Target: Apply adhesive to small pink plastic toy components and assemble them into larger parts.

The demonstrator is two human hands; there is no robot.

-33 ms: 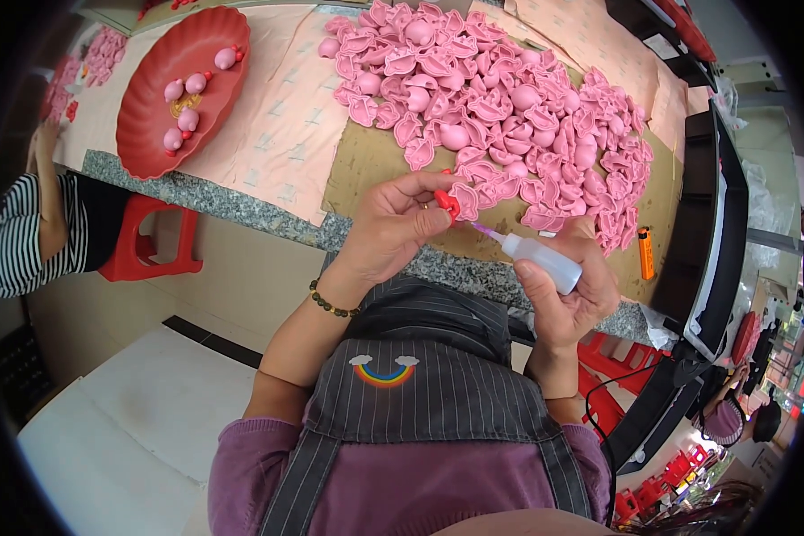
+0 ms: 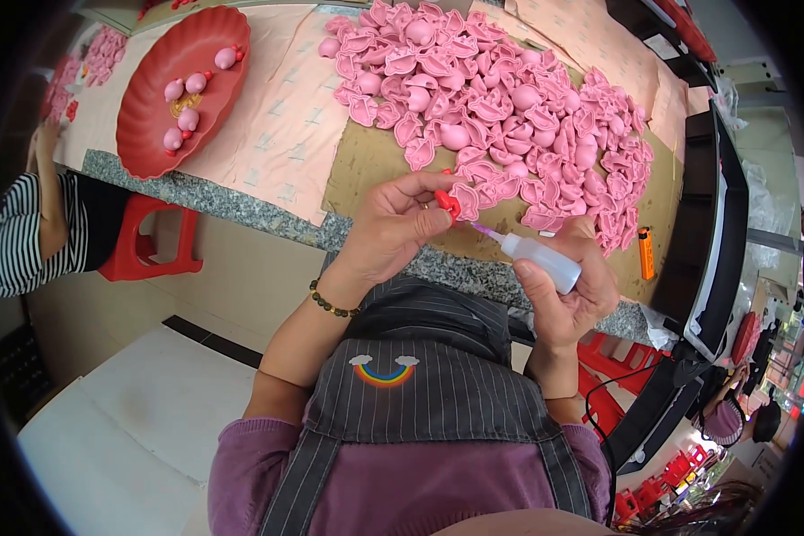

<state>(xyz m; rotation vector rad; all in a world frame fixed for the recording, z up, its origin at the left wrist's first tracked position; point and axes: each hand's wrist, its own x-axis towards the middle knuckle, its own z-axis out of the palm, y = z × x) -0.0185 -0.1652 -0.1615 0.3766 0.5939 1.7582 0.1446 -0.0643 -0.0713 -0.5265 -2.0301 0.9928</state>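
Observation:
Between thumb and fingers, my left hand (image 2: 400,219) pinches a small red plastic piece (image 2: 448,205). My right hand (image 2: 572,290) is wrapped round a translucent squeeze bottle (image 2: 548,262) with a thin purple nozzle (image 2: 486,231). The nozzle tip points at the red piece, just to its right; whether they touch I cannot tell. Right beyond my hands a large heap of pink plastic shell pieces (image 2: 509,107) covers the cardboard (image 2: 366,170). Some shells lie close behind the red piece.
A red scalloped tray (image 2: 134,116) at the left holds several pink balls with red bits. An orange lighter (image 2: 645,254) lies right of the heap, near a black box-like edge (image 2: 713,223). Another person in a striped top (image 2: 22,232) sits at far left by a red stool (image 2: 156,241).

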